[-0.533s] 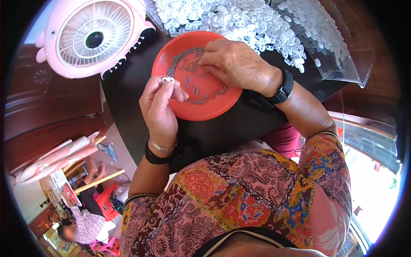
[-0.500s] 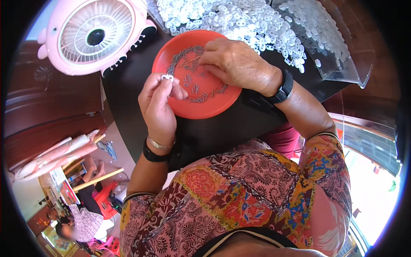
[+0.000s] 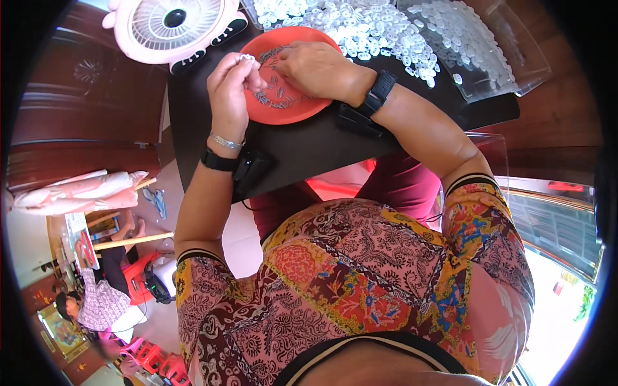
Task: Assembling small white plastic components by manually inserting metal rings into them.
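Observation:
Between the thumb and fingers of my left hand [image 3: 230, 83] is a small white plastic piece with holes [image 3: 247, 58], held at the left rim of a red round dish [image 3: 283, 117]. Small grey metal pins or screws [image 3: 277, 103] lie scattered in the dish, many in a curved band along its side. My right hand [image 3: 320, 69] reaches over the dish from the right, its bent fingers down among the metal pieces. The fingertips are partly hidden, so whether a pin is in them does not show.
Behind the dish spreads a heap of white plastic pieces [image 3: 367, 31], with more in a clear tray [image 3: 534, 67] at the right. A pink fan [image 3: 177, 29] stands at the back left. All rest on a dark table [image 3: 290, 151]. Another person [image 3: 106, 299] sits far left.
The view has shifted, so the table and dish sit higher in the picture. My left hand keeps hold of the white piece; my right hand stays over the dish, fingers still bent.

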A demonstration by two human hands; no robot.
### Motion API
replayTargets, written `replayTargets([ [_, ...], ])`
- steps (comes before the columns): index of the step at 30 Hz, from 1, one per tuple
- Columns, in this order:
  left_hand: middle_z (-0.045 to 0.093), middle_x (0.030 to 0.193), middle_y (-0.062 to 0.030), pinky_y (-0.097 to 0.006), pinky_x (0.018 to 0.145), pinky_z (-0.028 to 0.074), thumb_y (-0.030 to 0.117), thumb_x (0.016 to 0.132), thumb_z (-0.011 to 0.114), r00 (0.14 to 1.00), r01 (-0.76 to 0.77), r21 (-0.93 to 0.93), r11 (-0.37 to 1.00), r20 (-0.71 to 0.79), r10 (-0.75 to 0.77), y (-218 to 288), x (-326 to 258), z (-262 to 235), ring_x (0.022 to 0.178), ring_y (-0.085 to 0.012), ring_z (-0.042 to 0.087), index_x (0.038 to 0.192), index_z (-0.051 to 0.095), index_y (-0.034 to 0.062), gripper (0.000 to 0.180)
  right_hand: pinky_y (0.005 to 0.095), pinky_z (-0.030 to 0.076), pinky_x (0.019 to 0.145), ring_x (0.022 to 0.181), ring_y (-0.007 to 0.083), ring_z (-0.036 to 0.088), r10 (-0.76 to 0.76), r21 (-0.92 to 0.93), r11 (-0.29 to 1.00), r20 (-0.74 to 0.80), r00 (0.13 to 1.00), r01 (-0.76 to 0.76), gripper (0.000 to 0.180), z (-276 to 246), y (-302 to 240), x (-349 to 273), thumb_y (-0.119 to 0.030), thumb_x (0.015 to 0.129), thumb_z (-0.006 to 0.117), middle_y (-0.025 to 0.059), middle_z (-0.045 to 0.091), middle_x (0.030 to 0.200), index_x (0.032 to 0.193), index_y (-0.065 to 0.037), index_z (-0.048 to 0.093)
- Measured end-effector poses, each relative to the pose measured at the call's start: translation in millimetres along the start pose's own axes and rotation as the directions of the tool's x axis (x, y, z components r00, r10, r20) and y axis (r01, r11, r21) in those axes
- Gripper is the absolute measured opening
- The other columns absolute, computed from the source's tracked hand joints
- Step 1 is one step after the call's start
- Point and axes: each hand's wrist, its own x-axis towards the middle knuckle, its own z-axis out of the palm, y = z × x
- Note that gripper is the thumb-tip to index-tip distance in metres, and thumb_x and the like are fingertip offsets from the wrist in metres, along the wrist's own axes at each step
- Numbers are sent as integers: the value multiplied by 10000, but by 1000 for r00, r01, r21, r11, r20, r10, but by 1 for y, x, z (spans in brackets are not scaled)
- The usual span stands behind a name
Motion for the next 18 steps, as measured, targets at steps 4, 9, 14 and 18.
replayTargets([
  [4, 523, 656, -50, -267, 605, 447, 135, 906, 461, 999, 31, 19, 999, 39, -32, 5, 1, 5, 603, -141, 527, 831, 565, -10, 193, 390, 486, 770, 890, 298, 615, -18, -27, 999, -31, 999, 17, 176, -8, 3, -3, -145, 813, 542, 139, 628, 906, 936, -66, 641],
  [9, 523, 636, -31, -248, 571, 446, 128, 894, 487, 996, 84, -70, 994, 15, -83, 10, 0, 14, 563, -114, 503, 814, 582, -14, 189, 389, 487, 770, 878, 311, 621, 130, 94, 987, 23, 991, -131, 158, -21, 16, -8, -100, 811, 552, 150, 633, 914, 938, -46, 630],
  [14, 530, 655, -48, -256, 600, 454, 131, 898, 485, 997, 72, -92, 993, 39, -69, -4, 12, 5, 581, -128, 514, 828, 580, -16, 189, 384, 488, 785, 877, 310, 618, 239, 432, 879, -36, 970, -201, 171, -9, 34, 0, -39, 773, 606, 124, 641, 929, 943, -33, 620],
  [18, 529, 654, -48, -255, 599, 457, 134, 900, 484, 998, 63, -100, 993, 37, -59, -6, 13, -5, 581, -128, 514, 829, 581, -17, 192, 383, 492, 775, 866, 312, 616, 287, 411, 879, -49, 957, -243, 151, -16, 34, 4, -59, 782, 611, 112, 642, 931, 931, -40, 629],
])
